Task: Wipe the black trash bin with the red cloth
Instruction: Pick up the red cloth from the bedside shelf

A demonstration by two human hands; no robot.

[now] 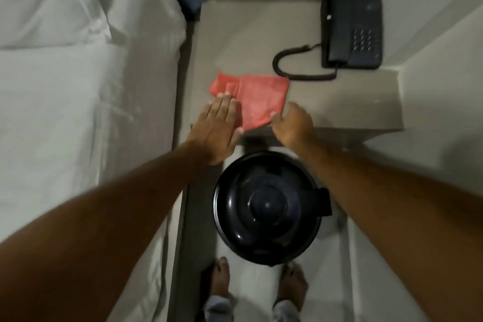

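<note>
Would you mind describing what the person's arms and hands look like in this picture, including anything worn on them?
Both arms are bare all the way up the frame, with no sleeves showing. The left hand and right hand wear no gloves, and no rings, watch or bracelets can be made out, though the picture is somewhat blurred.

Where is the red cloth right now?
The red cloth lies on the bedside table, near its front edge, between both hands, left of the phone, above the black bin.
</note>
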